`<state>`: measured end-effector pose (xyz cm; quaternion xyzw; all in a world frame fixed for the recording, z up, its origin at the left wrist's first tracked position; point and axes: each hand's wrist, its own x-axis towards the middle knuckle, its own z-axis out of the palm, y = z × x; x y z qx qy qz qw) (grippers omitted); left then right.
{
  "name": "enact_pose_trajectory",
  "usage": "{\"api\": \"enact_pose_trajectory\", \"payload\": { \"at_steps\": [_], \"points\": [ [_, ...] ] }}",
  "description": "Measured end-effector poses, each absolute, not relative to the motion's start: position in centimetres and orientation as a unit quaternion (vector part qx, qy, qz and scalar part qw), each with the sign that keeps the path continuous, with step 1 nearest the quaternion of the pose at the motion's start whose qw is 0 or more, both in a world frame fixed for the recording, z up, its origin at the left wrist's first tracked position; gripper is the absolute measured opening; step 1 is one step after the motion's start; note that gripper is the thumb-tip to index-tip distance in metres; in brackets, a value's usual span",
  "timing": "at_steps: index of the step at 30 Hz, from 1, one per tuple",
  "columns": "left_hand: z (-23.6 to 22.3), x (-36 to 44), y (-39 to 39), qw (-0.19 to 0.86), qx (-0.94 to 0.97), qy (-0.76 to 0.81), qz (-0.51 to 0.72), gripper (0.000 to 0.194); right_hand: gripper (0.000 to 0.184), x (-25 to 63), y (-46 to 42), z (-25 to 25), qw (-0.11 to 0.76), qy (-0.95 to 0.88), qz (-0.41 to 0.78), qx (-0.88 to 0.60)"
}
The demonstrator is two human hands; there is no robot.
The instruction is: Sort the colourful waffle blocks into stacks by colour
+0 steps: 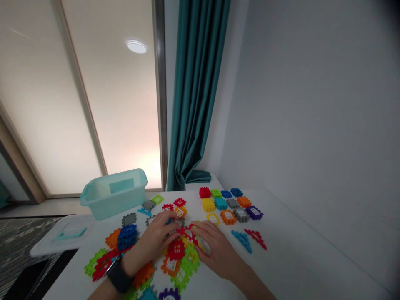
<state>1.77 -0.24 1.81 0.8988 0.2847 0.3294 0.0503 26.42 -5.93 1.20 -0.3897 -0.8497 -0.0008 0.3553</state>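
Many coloured plastic interlocking tiles with notched edges lie on the white table. My left hand [164, 230] is over the middle of the loose heap, fingers spread and bent downward among the tiles. A dark watch [119, 275] is on that wrist. Just right of it, my right hand [214, 246] reaches in with thumb and fingers apart, fingertips at the edge of a red openwork tile [191, 234]. Below the hands lie a red window tile [176, 249], an orange tile [170, 264] and green window tiles [187, 266]. The fingers partly hide the tiles beneath.
Neat stacks, including a yellow stack [208, 204] and a purple one [254, 212], stand at the back right. Blue [242, 240] and red triangular pieces [256, 238] lie before them. A teal bin [115, 193] stands back left, beside a translucent lid [67, 233]. A wall rises at right.
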Motion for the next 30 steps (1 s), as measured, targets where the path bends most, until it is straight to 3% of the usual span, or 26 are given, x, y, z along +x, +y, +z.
{"api": "enact_pose_trajectory", "payload": {
  "at_steps": [10,25,30],
  "points": [
    [2.4,5.6,-0.4,0.117,0.911,0.242,0.311,0.013,0.023,28.8,-6.8,-0.9,0.42,-0.796,-0.01,-0.436],
    [2.1,17.2,2.0,0.081,0.943,0.189,0.261,0.006,0.016,37.1,-8.8,-2.8,0.466,-0.701,-0.043,-0.538],
    [1.6,21.0,2.5,0.051,0.952,0.188,0.235,0.004,0.014,40.6,-9.5,-3.7,0.444,-0.672,-0.039,-0.592]
  ]
}}
